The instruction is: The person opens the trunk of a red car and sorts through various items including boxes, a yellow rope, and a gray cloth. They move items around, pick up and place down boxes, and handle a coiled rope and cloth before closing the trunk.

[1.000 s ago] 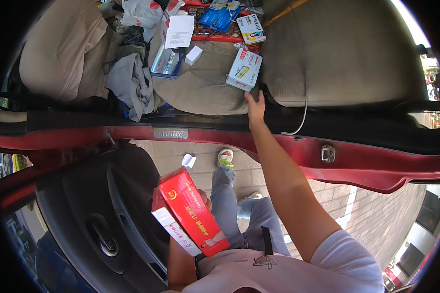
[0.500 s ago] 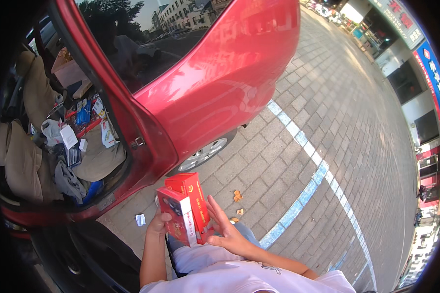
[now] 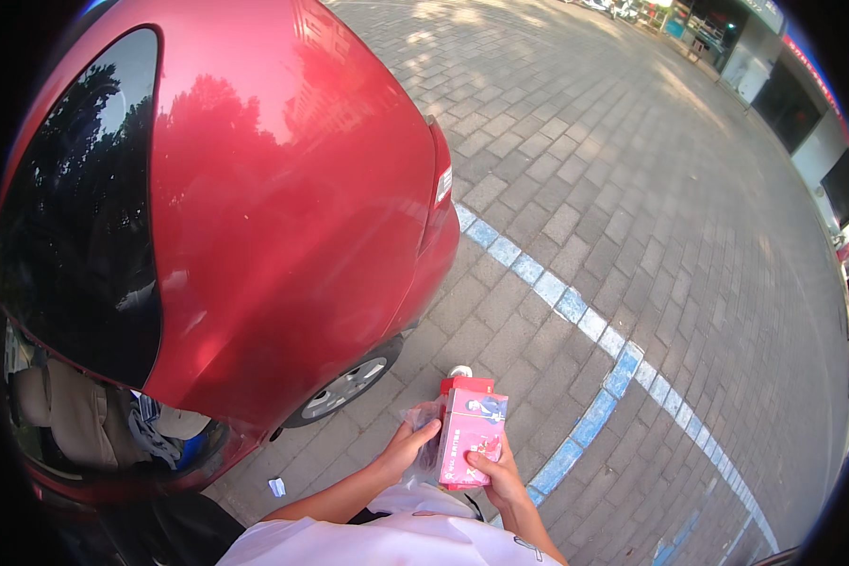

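Observation:
A flat red and pink box is held upright in front of my chest, low in the head view. My left hand grips its left edge, where a bit of clear plastic wrap shows against the box. My right hand holds the box's lower right corner, thumb on the front face. Both forearms come up from the lower edge over my white shirt.
A red car fills the left half, its rear wheel close to my hands and its open door showing a beige seat. Brick paving with a blue painted line spreads right. A small scrap of litter lies on the ground.
My view has swung away from the car's inside toward the paved lot. My right hand left the car seat and joined my left on the red box.

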Demonstrator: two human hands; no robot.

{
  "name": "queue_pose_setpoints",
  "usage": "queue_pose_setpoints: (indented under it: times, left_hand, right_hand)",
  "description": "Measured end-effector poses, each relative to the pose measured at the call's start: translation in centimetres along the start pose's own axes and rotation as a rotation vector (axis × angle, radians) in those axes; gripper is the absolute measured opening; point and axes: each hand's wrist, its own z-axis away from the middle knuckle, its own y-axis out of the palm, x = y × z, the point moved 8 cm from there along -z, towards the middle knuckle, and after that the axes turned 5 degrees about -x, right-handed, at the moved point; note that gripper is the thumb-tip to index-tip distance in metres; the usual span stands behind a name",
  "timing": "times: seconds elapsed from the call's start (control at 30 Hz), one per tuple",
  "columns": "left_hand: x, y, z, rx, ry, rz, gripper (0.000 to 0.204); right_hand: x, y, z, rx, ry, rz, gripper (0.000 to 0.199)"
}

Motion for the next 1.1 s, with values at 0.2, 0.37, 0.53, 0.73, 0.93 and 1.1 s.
queue_pose_setpoints:
  times: [0.2, 0.37, 0.53, 0.73, 0.93, 1.1]
  left_hand:
    - [-13.1, 13.9, -19.9, 0.244, -0.143, 0.104, 0.049]
    - [-26.6, 24.8, -34.0, 0.416, -0.191, 0.136, 0.049]
    - [-36.1, 25.3, -51.1, 0.311, -0.068, 0.179, 0.054]
    - [-47.1, 19.3, -65.5, -0.039, 0.069, 0.49, 0.05]
    - [-55.7, 6.8, -69.9, -0.423, 0.26, 0.954, 0.048]
    - [-60.3, -4.7, -78.7, -0.61, 0.402, 1.22, 0.046]
  right_hand:
    - [19.8, -4.6, -14.9, -0.093, -0.073, -0.15, 0.082]
    - [37.0, -5.4, -25.6, -0.115, -0.197, -0.28, 0.082]
    - [47.4, -6.1, -42.1, -0.08, -0.112, -0.299, 0.085]
    - [63.2, 4.8, -64.8, 0.115, 0.111, 0.145, 0.083]
    - [68.0, 25.3, -83.9, 0.323, 0.186, 0.503, 0.082]
    - [60.9, 41.6, -95.7, 0.49, 0.413, 0.664, 0.085]
